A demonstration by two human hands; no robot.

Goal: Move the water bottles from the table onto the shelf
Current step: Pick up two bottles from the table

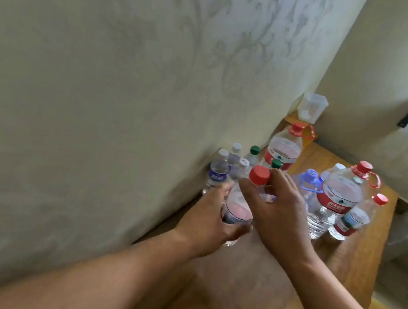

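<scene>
Wooden table [357, 266] against patterned wall [101, 81]

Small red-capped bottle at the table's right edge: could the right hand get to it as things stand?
Probably yes. The small red-capped bottle stands on the open right side, but the right hand is busy at the held bottle and must let go first.

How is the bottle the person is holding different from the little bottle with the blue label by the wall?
The held bottle has a red cap and a red-and-white label; the blue-label bottle has a white cap. The held bottle is gripped by the left hand and the right hand and leans; the blue-label bottle stands upright, untouched. Both are clear plastic.
</scene>
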